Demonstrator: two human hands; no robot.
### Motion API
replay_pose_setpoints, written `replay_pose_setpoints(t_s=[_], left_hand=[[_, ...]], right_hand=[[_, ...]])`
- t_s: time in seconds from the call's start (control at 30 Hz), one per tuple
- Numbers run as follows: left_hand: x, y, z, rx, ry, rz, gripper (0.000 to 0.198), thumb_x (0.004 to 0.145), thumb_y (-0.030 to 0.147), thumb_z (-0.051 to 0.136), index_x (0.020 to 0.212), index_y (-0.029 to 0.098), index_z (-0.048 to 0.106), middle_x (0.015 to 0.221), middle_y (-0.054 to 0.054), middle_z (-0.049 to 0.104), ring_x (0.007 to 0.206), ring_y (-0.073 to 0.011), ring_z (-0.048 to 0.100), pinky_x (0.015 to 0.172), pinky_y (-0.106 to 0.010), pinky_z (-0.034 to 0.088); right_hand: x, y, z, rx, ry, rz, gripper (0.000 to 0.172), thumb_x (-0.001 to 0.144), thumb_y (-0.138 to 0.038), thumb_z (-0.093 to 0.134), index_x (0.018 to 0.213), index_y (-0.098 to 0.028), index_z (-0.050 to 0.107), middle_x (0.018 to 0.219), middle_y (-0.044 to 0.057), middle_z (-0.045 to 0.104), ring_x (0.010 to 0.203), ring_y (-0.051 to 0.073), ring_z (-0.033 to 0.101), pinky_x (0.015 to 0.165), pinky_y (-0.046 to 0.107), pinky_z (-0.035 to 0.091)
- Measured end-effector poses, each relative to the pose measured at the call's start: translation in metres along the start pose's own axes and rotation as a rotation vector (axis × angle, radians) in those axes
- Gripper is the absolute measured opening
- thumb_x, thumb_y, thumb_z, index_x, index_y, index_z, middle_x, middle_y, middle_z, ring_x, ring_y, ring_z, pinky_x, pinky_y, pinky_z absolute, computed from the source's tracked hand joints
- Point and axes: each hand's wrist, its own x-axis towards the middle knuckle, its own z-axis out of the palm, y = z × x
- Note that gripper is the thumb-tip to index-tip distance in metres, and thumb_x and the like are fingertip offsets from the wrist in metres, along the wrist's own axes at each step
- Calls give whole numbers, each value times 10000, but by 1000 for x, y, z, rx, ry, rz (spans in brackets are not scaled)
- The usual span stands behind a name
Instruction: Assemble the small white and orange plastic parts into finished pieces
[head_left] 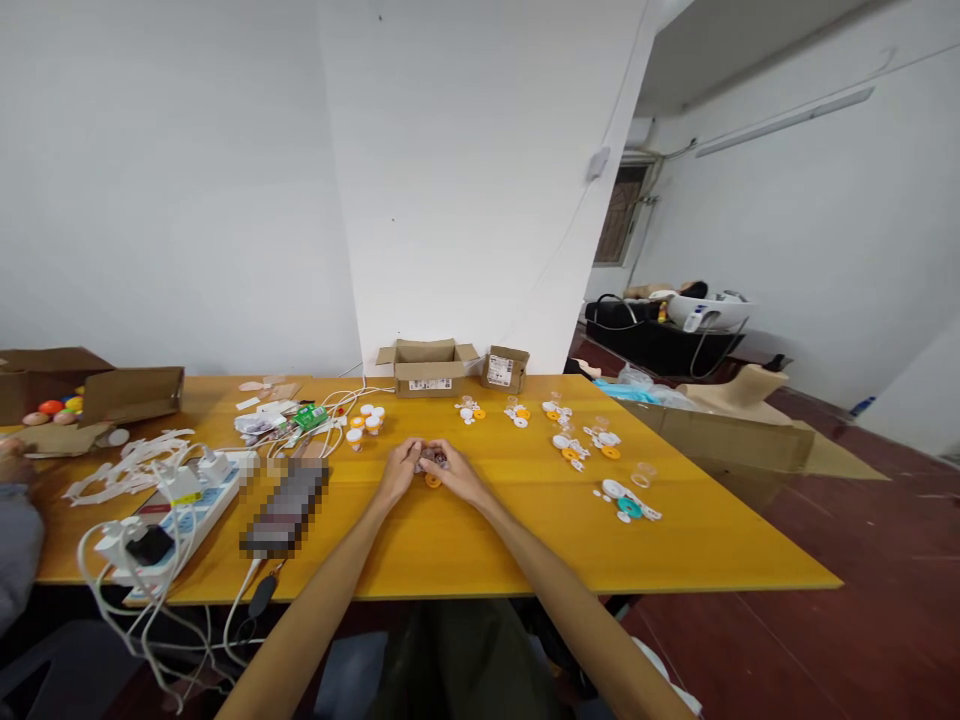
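My left hand (pixel 401 468) and my right hand (pixel 455 474) meet near the middle of the table, fingers curved round a small cluster of clear plastic parts (pixel 432 461). Thumbs and fingers press in from both sides and hide much of the cluster. An orange disc (pixel 433 481) shows just below it, between the hands. Left of my left hand stand several small white cups with orange parts (pixel 356 436). Off to the right lie separate groups of white and orange plastic parts (pixel 570 450), plus one group with a teal disc (pixel 630 508).
Two cardboard boxes, one open (pixel 425 384) and one smaller (pixel 505 370), stand by the wall. At left are a power strip (pixel 199 520) with cables, a blurred phone-like device (pixel 287 510) and a box of coloured balls (pixel 135 392). Another person's sleeve (pixel 19 540) is at far left.
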Motion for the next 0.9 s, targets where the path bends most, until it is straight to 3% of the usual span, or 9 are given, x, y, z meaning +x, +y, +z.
replay_pose_setpoints(t_s=[0.17, 0.43, 0.67, 0.9], left_hand=[[-4, 0, -1, 35, 5, 40, 263, 812, 405, 610, 933, 203, 728, 1003, -63, 730, 959, -231, 652, 905, -356, 500], [-5, 1, -1, 105, -41, 103, 123, 757, 316, 669, 781, 204, 714, 845, -29, 697, 832, -193, 617, 840, -329, 496], [-4, -2, 0, -66, 19, 54, 172, 733, 352, 713, 780, 187, 705, 852, -45, 705, 848, -202, 638, 830, -332, 499], [-4, 3, 2, -238, 37, -15, 212, 712, 368, 747, 803, 183, 698, 855, -49, 723, 820, -200, 675, 808, -328, 525]], right_hand=[[3, 14, -10, 151, 105, 92, 295, 841, -502, 575, 989, -251, 622, 1039, 44, 705, 1040, 235, 646, 929, 387, 502], [-8, 11, -16, -164, 74, -64, 171, 834, -261, 510, 920, -241, 656, 976, 30, 719, 959, 211, 657, 908, 367, 502], [-15, 5, -12, -364, 66, -127, 150, 819, -218, 562, 917, -239, 673, 948, 41, 717, 931, 216, 651, 880, 362, 495], [-18, 7, -15, -384, 77, -121, 176, 786, -192, 571, 920, -236, 677, 966, 43, 709, 932, 215, 646, 883, 367, 500]])
